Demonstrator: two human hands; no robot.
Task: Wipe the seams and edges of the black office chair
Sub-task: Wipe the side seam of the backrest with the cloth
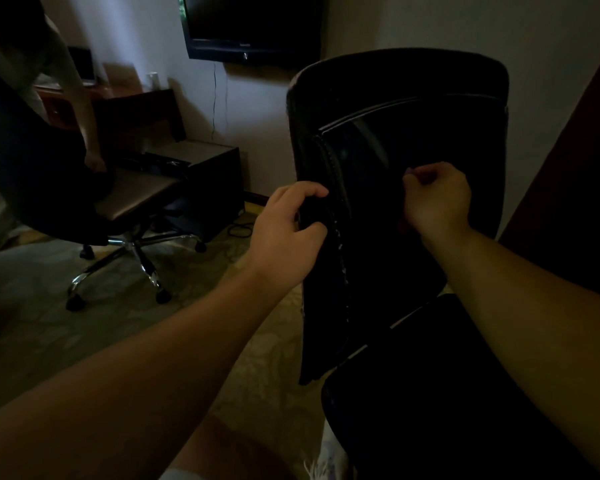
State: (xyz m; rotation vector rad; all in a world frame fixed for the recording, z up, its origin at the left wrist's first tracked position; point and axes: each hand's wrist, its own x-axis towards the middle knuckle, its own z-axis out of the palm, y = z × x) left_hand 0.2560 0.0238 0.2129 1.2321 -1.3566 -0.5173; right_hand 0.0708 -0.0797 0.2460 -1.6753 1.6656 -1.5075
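The black office chair's backrest [413,126] stands upright at centre right, and its seat [447,393] lies below it. A worn stitched seam [338,237] runs down the backrest's left side. My left hand [286,230] grips the backrest's left edge, fingers curled round it right beside the seam. My right hand [435,199] is curled into a fist against the front of the backrest. A small purplish bit of cloth [409,173] shows at its fingertips; the rest is lost in the dark.
A second office chair [132,202] with a chrome wheeled base stands at left, and another person's hand [96,164] rests on it. A television [253,26] hangs on the wall above a dark cabinet [208,174]. Cables [238,230] lie on the patterned carpet.
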